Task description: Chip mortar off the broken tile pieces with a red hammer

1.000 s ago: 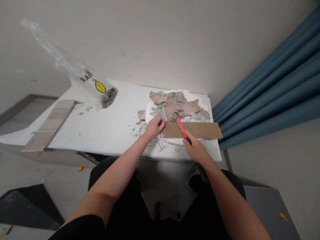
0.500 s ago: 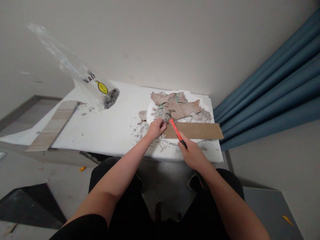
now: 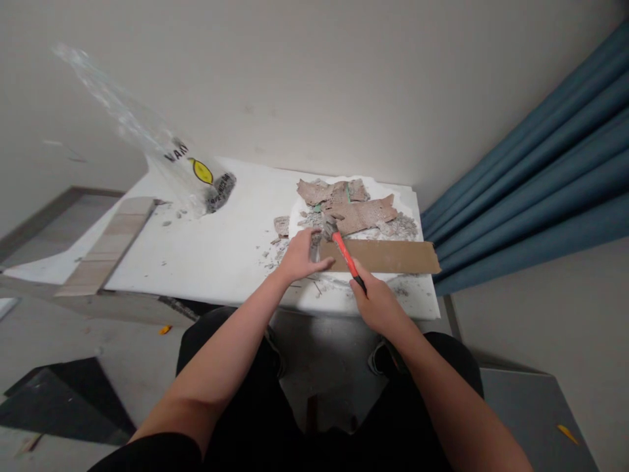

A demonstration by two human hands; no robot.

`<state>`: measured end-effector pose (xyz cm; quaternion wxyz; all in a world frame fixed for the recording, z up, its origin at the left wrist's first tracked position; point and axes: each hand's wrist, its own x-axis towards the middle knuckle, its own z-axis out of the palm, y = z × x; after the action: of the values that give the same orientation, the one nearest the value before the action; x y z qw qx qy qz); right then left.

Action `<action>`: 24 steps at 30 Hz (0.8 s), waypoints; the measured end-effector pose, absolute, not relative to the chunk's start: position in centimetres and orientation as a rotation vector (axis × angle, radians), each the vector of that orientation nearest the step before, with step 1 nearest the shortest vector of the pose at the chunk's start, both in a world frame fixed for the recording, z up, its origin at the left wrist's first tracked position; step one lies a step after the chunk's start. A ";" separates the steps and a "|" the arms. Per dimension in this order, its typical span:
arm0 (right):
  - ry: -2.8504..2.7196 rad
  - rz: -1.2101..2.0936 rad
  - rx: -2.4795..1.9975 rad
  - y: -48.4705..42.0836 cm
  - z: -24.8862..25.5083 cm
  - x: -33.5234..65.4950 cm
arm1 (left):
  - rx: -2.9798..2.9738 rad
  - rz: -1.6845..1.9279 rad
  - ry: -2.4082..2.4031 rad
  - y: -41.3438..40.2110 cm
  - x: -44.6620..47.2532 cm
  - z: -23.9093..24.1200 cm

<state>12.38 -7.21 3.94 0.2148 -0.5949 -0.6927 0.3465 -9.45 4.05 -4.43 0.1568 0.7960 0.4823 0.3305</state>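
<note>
My right hand [image 3: 377,303] grips the black end of a red-handled hammer [image 3: 344,253]. Its metal head [image 3: 328,229] rests near the left end of a long brown strip [image 3: 388,256] lying on a white board [image 3: 216,242]. My left hand [image 3: 299,255] sits at the strip's left end, fingers curled round a small grey piece [image 3: 315,246]. Behind the strip lies a heap of broken brownish tile pieces [image 3: 351,206] with grey rubble around it.
A clear plastic bag [image 3: 196,174] with a yellow logo rests on the board at the back left. A wood-look plank [image 3: 105,242] lies along the board's left edge. Blue curtains [image 3: 531,177] hang on the right. My knees are under the board's front edge.
The hammer head has swung left from the strip's middle to its left end. My left hand has shifted slightly nearer and now holds a small grey piece.
</note>
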 end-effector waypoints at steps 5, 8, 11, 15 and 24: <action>-1.926 0.985 -1.654 -7.4 3.5 12.0 | 2.352 0.689 1.361 4.1 -10.3 -4.3; -1.911 0.958 -1.642 -7.4 3.2 11.8 | 2.362 0.643 1.377 4.3 -10.3 -4.1; -1.903 0.968 -1.652 -7.1 2.8 12.0 | 2.366 0.630 1.380 4.3 -10.2 -3.8; -1.869 0.912 -1.562 -6.6 2.5 13.1 | 2.364 0.637 1.335 4.5 -10.3 -3.7; -1.822 0.913 -1.487 -6.1 1.6 14.2 | 2.005 0.430 1.984 3.6 -14.4 -3.4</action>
<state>14.18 -6.10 1.63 0.3045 -0.5614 -0.6880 0.3446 -14.35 3.64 -3.36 0.1435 0.6954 0.6882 0.1490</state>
